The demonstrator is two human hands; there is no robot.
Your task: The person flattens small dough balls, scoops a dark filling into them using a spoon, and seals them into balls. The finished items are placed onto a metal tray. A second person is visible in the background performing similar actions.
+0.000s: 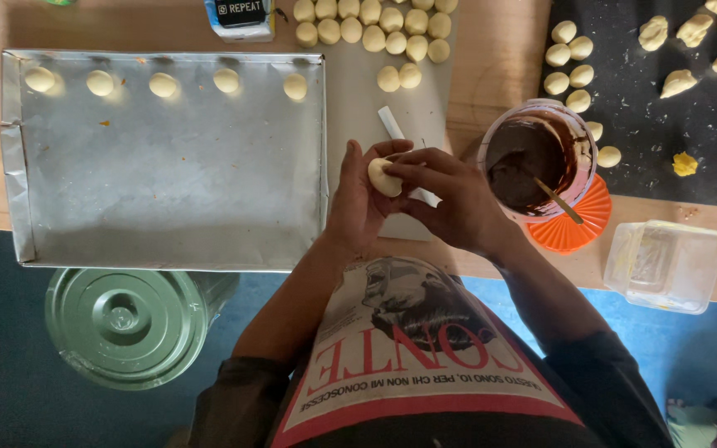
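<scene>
Head view, left hand [357, 203] cupping dough ball [382, 177], right hand [450, 199] pinching

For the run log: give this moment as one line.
left hand: cups dough ball | right hand: pinches the ball | tray: five balls along far edge | chocolate tub: right, spoon inside

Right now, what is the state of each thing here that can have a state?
Left hand: cupped, holding a dough ball.
Right hand: fingers pinching the same dough ball.
Baking tray: mostly bare, five dough balls in a row along its far edge.
Chocolate tub: open, partly filled, a stick standing in it.
Plastic box: clear, whether it has a lid is unclear.
Metal tin: lid on.
</scene>
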